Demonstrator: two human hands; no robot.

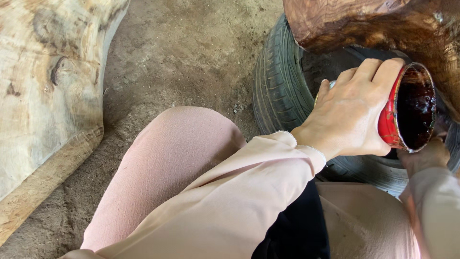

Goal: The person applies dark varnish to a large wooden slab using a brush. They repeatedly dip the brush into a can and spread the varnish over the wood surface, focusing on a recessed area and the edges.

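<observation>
While the person crouches in soft pink cloth on gritty dirt, the left hand (pixel 350 115) grips a red can (pixel 407 108) of dark glossy stain, tilted open toward the right hand (pixel 426 156), whose grasp cannot be told. Staining appears under way; next calls for careful reloading. Beyond: ribbed tyre (pixel 275 81), stained log (pixel 383 24), pale slab (pixel 43 96) left.

floor (pixel 191 52): bare packed dirt, grey-brown, dusty | slab (pixel 43 96): pale raw wood, lying on the floor at left, bark edge down | tyre (pixel 278 86): black, standing on the floor at right, under a dark reddish log (pixel 373 24)
</observation>
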